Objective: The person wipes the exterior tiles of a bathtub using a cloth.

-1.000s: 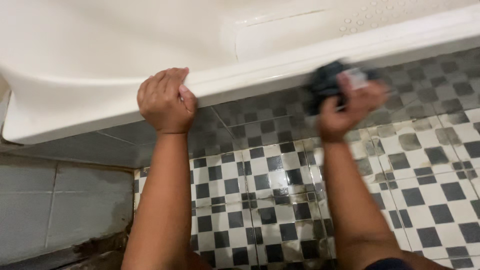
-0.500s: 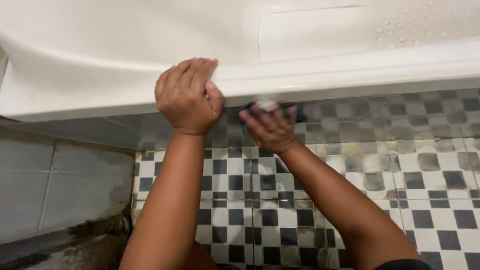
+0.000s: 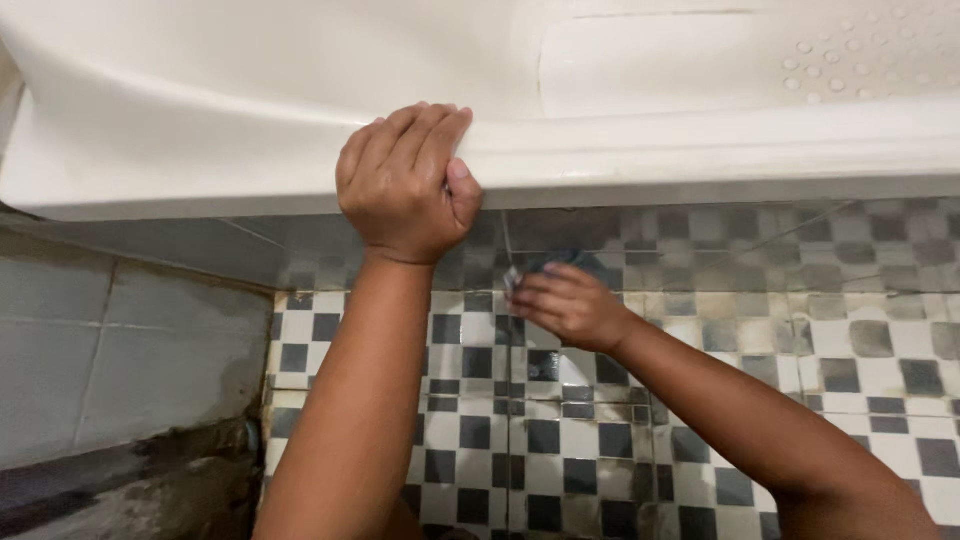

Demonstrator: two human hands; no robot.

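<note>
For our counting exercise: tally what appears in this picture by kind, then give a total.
Hands: 2, left hand and right hand
White bathtub: 1
Dark scrubbing pad: 1
Total: 4

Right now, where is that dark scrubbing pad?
In the head view, the dark scrubbing pad sits under the right hand, pressed on the checkered tile wall just below the white tub rim, right of the left hand.

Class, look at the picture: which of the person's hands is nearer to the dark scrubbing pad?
Right. The right hand holds the pad against the tiled wall under the tub. The left hand grips the tub rim, above and left of it.
</note>
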